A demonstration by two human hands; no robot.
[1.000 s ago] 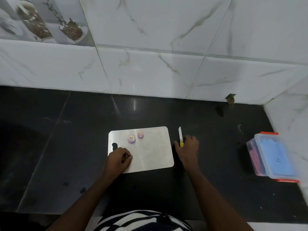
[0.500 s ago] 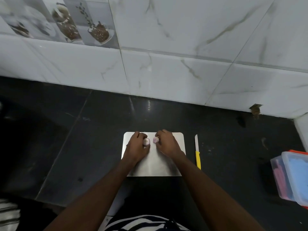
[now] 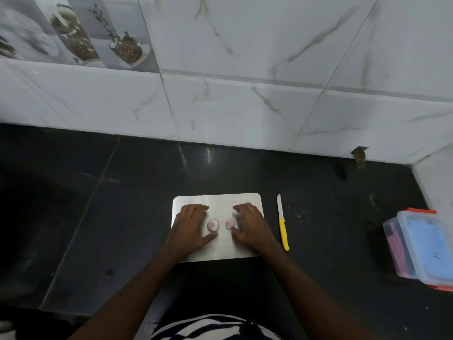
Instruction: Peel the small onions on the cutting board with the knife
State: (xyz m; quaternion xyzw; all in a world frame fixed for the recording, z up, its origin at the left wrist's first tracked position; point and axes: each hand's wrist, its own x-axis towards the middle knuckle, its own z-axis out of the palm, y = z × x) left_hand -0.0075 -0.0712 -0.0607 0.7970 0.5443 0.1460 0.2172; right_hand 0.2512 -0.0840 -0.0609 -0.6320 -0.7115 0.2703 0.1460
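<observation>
Two small onions sit mid-frame on the cutting board [image 3: 218, 251]. My left hand [image 3: 188, 229] lies spread and loose beside the left onion [image 3: 212, 225]; the right onion [image 3: 230, 224] is just beside my relaxed right hand [image 3: 250, 227], holding nothing. Best I steady one, then fetch the knife [image 3: 282, 223] lying right of the board.
</observation>
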